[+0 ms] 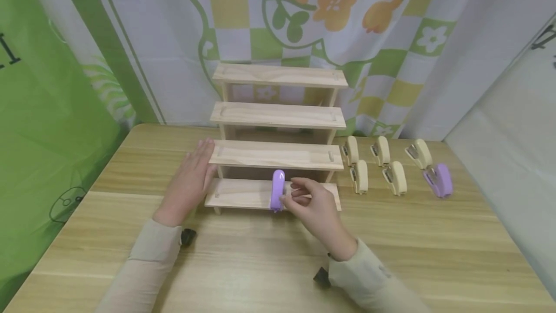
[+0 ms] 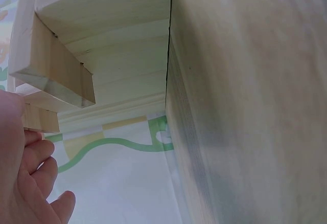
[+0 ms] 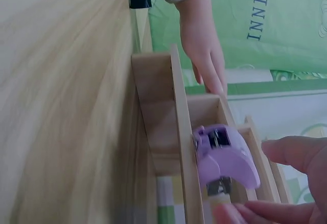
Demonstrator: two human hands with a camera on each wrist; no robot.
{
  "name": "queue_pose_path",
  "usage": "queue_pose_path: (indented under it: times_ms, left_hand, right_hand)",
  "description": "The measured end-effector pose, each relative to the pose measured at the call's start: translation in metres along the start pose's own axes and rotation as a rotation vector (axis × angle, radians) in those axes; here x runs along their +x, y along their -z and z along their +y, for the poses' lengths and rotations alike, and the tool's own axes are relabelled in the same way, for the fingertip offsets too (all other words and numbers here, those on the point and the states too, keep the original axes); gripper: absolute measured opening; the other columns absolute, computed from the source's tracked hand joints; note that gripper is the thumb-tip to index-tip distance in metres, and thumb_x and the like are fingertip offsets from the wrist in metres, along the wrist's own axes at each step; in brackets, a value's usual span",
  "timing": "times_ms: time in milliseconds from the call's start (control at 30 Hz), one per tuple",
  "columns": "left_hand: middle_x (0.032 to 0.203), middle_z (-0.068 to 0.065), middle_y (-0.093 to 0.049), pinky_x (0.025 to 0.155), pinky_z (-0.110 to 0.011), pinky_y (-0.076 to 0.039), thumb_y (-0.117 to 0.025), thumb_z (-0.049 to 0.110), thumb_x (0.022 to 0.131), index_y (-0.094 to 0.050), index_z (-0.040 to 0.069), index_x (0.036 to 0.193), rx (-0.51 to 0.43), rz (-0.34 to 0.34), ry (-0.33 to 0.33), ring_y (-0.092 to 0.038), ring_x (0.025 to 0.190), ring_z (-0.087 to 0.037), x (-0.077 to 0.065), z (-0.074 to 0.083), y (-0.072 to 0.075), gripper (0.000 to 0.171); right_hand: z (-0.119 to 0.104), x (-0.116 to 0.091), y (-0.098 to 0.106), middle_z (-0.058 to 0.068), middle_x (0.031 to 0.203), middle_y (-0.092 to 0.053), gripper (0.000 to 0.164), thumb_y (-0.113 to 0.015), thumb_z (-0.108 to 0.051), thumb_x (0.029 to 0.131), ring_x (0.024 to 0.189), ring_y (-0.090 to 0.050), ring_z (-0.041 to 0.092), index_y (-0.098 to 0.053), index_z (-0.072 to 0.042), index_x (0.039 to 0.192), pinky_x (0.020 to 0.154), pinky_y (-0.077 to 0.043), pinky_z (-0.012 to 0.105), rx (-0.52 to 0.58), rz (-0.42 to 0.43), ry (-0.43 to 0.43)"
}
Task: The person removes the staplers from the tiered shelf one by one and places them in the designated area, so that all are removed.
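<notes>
A purple stapler (image 1: 278,190) stands on the lowest step of a four-tier wooden shelf (image 1: 243,192), its narrow end toward the front edge. My right hand (image 1: 319,214) is just to its right, thumb and fingers parted, the thumb tip close by the stapler's side. In the right wrist view the stapler (image 3: 225,155) shows between the spread thumb and fingers, resting on the board. With fingers extended, my left hand (image 1: 187,182) lies against the left end of the second step up. The left wrist view shows that hand (image 2: 25,168) beside the shelf's end.
Right of the shelf, several cream staplers (image 1: 394,177) stand in two rows on the wooden table (image 1: 434,240). Another purple stapler (image 1: 438,180) is at their right end. A patterned curtain (image 1: 234,8) hangs behind, and a green cloth (image 1: 39,124) borders the left side.
</notes>
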State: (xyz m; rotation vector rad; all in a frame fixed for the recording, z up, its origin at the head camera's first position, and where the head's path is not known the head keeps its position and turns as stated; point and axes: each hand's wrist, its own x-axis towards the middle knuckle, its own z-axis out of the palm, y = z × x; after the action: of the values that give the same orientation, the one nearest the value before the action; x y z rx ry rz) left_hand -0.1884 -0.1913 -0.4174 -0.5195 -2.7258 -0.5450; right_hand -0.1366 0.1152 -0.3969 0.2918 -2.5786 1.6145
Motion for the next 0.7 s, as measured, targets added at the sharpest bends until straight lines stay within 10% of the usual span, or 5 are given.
queue_pose_path:
  times_ms: [700]
  left_hand:
    - [0.164, -0.022, -0.026, 0.121, -0.061, -0.022, -0.038, 0.030, 0.111, -0.021, -0.001, 0.160, 0.004, 0.020, -0.014, -0.021, 0.152, -0.037, -0.001, -0.001, -0.001, 0.060]
  right_hand:
    - [-0.011, 0.012, -0.018, 0.016, 0.101, -0.073, 0.056, -0.086, -0.018, 0.083, 0.088, -0.073, 0.022, -0.063, 0.010, 0.126, 0.071, -0.062, 0.022, -0.039, -0.053, -0.111]
